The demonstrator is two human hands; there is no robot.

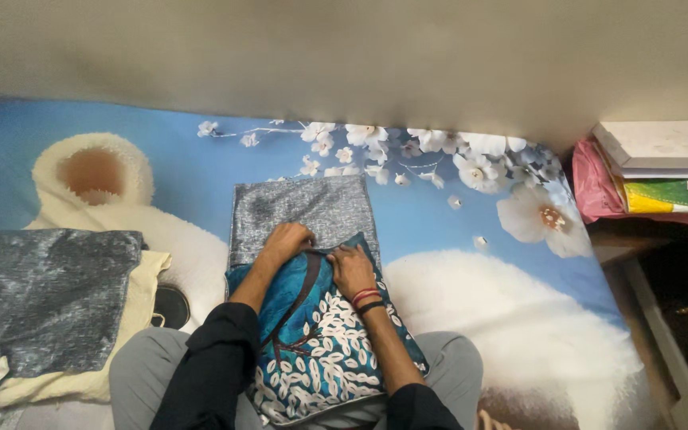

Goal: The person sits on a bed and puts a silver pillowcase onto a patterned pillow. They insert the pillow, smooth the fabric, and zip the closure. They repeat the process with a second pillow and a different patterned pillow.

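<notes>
A teal cushion (312,342) printed with white leaves and a dark branch lies across my lap. Its far end goes into a silver-grey cushion cover (304,211) spread flat on the bed. My left hand (287,241) is closed on the cover's open edge, where it meets the cushion. My right hand (352,271) presses on the cushion's top edge beside it, fingers curled on the fabric. Red and black bands circle my right wrist. Both sleeves are black.
The bed carries a blue sheet (439,215) printed with white flowers and a furry animal. A second grey cover (41,295) lies on a cream cushion (141,295) at left. Stacked boxes and bags (662,171) stand at right, past the bed edge. A plain wall runs behind.
</notes>
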